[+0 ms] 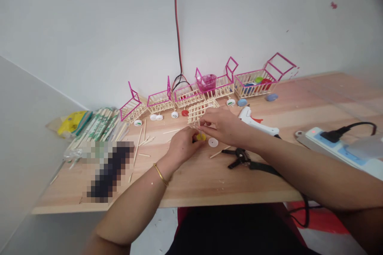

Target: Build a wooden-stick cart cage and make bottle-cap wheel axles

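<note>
Near the middle of the wooden table, my left hand (184, 143) is closed at a yellow bottle cap (201, 137), its fingertips at the cap's edge. My right hand (220, 125) is closed in a pinch just above the cap, on a small lattice cart of pale sticks (199, 111). The cart is tilted, and its lower part is hidden by my fingers. A white round cap (213, 142) with a small hole lies right of the yellow one. A red cap (184, 113) sits left of the cart.
Several stick carts with magenta trim (160, 101) stand along the wall. A white glue gun (257, 121), black cutters (239, 157) and a power strip (338, 147) are on the right. Bundled chopsticks (95, 127), loose sticks (137, 147) and a blurred dark object (110, 173) lie left.
</note>
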Demonstrator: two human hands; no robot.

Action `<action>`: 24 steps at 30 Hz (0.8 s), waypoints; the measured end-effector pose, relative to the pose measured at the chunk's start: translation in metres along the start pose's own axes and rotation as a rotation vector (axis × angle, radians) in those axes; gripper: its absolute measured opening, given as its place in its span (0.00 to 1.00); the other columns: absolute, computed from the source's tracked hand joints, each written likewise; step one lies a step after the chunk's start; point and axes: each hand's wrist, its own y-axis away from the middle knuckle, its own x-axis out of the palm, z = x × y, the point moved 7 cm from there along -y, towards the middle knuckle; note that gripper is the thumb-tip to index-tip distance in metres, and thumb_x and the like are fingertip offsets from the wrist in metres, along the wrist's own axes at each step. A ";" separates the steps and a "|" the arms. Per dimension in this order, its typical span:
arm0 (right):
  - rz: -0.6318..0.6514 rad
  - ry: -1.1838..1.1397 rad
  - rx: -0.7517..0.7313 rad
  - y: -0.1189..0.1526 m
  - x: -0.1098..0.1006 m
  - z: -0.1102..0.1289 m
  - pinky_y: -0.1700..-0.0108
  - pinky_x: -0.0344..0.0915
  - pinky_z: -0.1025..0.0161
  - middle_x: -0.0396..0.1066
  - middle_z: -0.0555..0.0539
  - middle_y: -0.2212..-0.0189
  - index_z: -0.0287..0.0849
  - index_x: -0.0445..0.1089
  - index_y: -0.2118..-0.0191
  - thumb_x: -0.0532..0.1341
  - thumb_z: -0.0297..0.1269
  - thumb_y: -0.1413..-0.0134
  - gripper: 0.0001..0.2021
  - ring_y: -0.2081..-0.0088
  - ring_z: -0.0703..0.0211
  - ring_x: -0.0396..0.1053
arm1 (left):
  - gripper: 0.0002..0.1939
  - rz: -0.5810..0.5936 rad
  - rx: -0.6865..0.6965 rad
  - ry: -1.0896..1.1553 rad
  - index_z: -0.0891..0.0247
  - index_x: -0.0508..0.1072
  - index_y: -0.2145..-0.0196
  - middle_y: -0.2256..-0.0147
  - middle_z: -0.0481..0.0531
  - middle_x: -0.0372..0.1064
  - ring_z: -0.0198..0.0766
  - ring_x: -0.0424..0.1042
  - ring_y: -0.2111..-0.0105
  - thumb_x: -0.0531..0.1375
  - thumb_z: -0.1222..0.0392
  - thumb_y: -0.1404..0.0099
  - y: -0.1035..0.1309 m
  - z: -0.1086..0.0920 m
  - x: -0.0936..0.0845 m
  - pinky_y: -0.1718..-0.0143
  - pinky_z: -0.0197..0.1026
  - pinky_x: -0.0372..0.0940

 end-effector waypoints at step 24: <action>0.019 0.019 -0.007 0.000 0.003 -0.001 0.65 0.52 0.64 0.65 0.49 0.74 0.40 0.68 0.72 0.57 0.36 0.43 0.08 0.70 0.61 0.60 | 0.09 0.006 -0.002 -0.003 0.62 0.68 0.73 0.74 0.47 0.65 0.34 0.60 0.76 0.61 0.55 0.42 0.001 0.000 0.000 0.76 0.37 0.50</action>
